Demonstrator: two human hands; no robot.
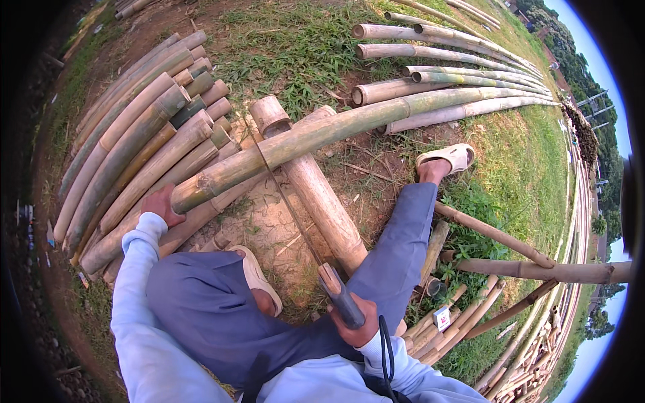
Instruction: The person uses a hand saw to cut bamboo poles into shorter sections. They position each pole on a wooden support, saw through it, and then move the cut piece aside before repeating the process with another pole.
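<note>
Seated outdoors on grassy, bare-patched ground point(262, 225), a person in a pale blue long-sleeved top point(168, 363) and dark blue-grey trousers point(201, 295) sets a saw to bamboo. The right hand point(356, 322) has its fingers wrapped around the dark handle of a long, narrow-bladed metal hand saw point(302, 230), whose blade crosses a long, greenish-tan round bamboo pole point(322, 138). The left hand point(162, 205) touches the pole's near cut end; how tightly its fingers close cannot be told. The pole lies across a thick, pale tan bamboo log point(326, 205), between the person's beige sandals point(460, 158). At left, a stack of short, cut bamboo lengths point(144, 134); at upper right, long, pale bamboo poles point(450, 52) on the grass. A small white box point(441, 318) sits at lower right on slim bamboo pieces point(474, 316).
</note>
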